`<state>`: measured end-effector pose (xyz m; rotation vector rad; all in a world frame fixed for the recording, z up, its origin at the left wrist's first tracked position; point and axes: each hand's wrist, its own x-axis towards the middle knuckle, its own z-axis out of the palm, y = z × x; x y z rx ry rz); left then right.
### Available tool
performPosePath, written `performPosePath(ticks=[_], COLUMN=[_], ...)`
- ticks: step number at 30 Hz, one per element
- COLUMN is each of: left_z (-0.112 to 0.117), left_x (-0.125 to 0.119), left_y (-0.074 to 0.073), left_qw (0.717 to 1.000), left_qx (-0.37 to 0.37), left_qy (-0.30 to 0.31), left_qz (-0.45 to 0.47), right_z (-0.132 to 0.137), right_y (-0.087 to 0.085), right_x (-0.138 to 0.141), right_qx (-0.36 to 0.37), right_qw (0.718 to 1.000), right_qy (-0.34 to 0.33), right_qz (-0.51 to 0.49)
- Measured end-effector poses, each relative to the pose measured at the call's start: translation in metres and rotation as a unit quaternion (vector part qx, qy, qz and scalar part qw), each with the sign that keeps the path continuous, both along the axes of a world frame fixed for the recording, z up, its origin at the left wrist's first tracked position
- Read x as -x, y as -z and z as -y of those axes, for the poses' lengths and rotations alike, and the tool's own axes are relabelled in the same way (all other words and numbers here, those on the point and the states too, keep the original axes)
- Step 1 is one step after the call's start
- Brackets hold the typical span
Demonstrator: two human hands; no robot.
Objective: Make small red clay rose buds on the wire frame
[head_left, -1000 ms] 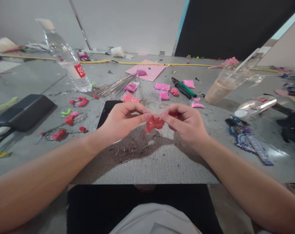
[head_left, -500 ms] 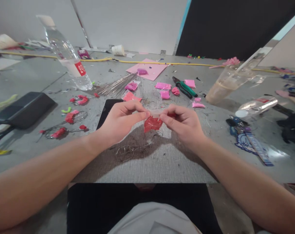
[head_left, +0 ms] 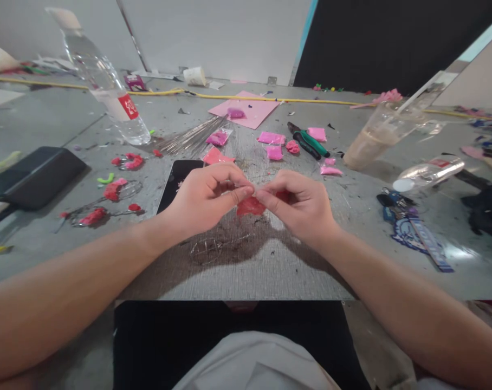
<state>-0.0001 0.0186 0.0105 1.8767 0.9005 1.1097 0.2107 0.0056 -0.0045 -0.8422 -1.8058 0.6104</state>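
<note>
A small clear packet of red clay [head_left: 250, 206] hangs between my hands above the table. My left hand [head_left: 213, 197] pinches its upper edge between thumb and forefinger. At the same edge, close beside it, the thumb and forefinger of my right hand [head_left: 300, 203] are also closed on the packet. Fingers hide most of that top edge. A bent wire shape [head_left: 207, 250] lies below my left hand, in shadow. Partly covered by that hand is a black phone [head_left: 175, 184].
Wire pieces with red clay [head_left: 94, 216] lie left, near a black device [head_left: 37, 176]. Pink packets [head_left: 271, 138] and green-handled pliers [head_left: 309, 142] lie beyond my hands. A water bottle [head_left: 116, 103] stands left; a drink cup [head_left: 371, 138] and keys [head_left: 392, 203] are right.
My hands have drawn closer together, and the packet's pale top strip is now mostly hidden between the fingers. The view has shifted slightly.
</note>
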Motion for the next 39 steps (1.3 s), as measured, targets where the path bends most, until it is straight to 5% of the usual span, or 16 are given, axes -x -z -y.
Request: performPosePath(ticks=[17, 24, 31, 35, 39], left_z=[0.003, -0.005, -0.018, -0.02, -0.026], left_x=[-0.001, 0.002, 0.007, 0.011, 0.015], left_y=[-0.002, 0.004, 0.006, 0.002, 0.002], left_qw=[0.988, 0.992, 0.992, 0.976, 0.93], left_qx=[-0.139, -0.123, -0.101, -0.158, -0.278], left_qy=[0.011, -0.038, -0.06, -0.121, -0.177], left_qz=[-0.07, -0.018, -0.042, -0.085, -0.16], right_z=[0.004, -0.004, -0.011, -0.015, -0.02], right_y=[-0.005, -0.002, 0.001, 0.004, 0.008], right_x=[0.005, 0.001, -0.004, -0.005, -0.007], right_qx=[-0.083, -0.008, -0.031, -0.069, -0.045], right_qw=[0.995, 0.999, 0.998, 0.994, 0.992], right_qy=[0.01, 0.043, 0.053, 0.073, 0.104], right_qz=[0.049, -0.009, -0.011, 0.042, 0.047])
